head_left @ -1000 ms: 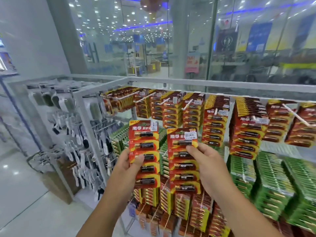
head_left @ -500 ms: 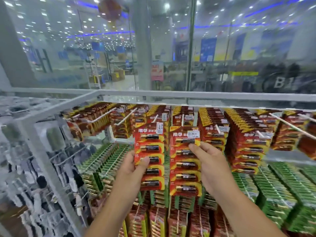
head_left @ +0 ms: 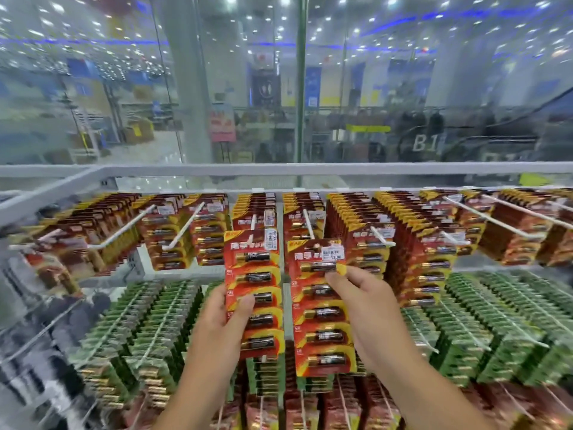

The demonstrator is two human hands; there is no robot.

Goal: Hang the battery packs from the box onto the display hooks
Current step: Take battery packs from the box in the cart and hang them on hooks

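My left hand (head_left: 221, 318) grips a red and yellow battery pack strip (head_left: 252, 274) by its left edge, thumb across the front. My right hand (head_left: 366, 308) pinches a second red battery pack strip (head_left: 319, 333) near its top right, just under a white price sticker. Both strips hang upright, side by side, in front of the top row of display hooks (head_left: 307, 223). Their upper ends sit just below two white hooks that hold more red packs. No box is in view.
The top row of hooks is crowded with red battery packs (head_left: 412, 243); longer bare hooks (head_left: 124, 228) stick out at left and right. Green packs (head_left: 483, 324) fill the row below. A grey frame rail (head_left: 279, 169) and glass wall stand behind.
The view has swung right and closer to the rack. Both hands have carried the two strips up toward the middle top hooks.
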